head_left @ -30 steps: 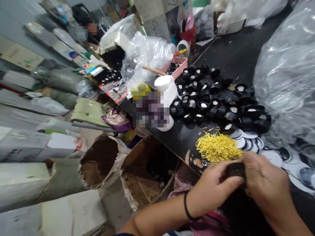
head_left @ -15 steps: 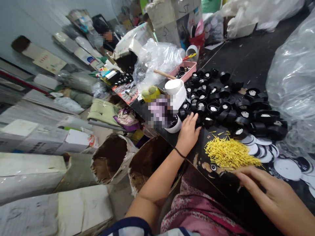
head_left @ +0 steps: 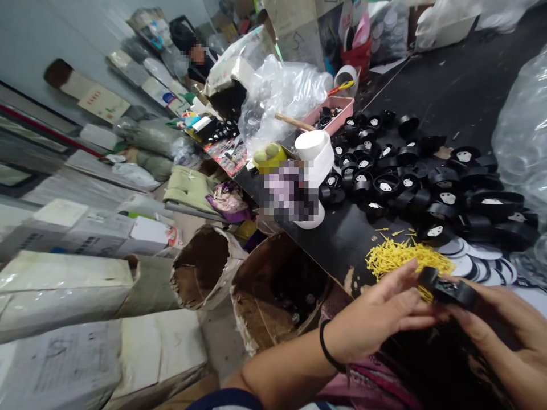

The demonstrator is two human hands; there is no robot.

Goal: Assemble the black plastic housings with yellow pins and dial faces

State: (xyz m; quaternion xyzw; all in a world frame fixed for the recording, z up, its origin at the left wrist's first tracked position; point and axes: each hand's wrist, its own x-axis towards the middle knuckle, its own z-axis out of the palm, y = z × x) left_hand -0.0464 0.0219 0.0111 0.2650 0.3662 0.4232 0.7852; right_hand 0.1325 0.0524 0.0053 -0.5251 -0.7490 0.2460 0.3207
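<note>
A black round plastic part [head_left: 448, 287], like a short ring-shaped housing, is held up between my two hands at the front of the table. My left hand [head_left: 384, 316], with a dark band on its wrist, reaches it from the left, fingers bent against its near side. My right hand [head_left: 499, 336] grips its right side between thumb and fingers. Just behind lies a pile of thin yellow plastic pins [head_left: 397, 256]. Many similar black parts [head_left: 397, 176], several with white patches inside, are heaped beyond. White discs [head_left: 487, 262] overlap to the right of the pins.
A large clear plastic bag [head_left: 521, 125] bulges at the right. White cups [head_left: 314, 151] and a pink tray [head_left: 342, 111] stand farther back. Below the table edge are two open, worn bins [head_left: 252, 307]. Cartons [head_left: 162, 353] fill the left. Another person [head_left: 200, 62] sits at the back.
My left hand has come back from the heap of black parts to my right hand, and a black part is now between them. The view has shifted slightly.
</note>
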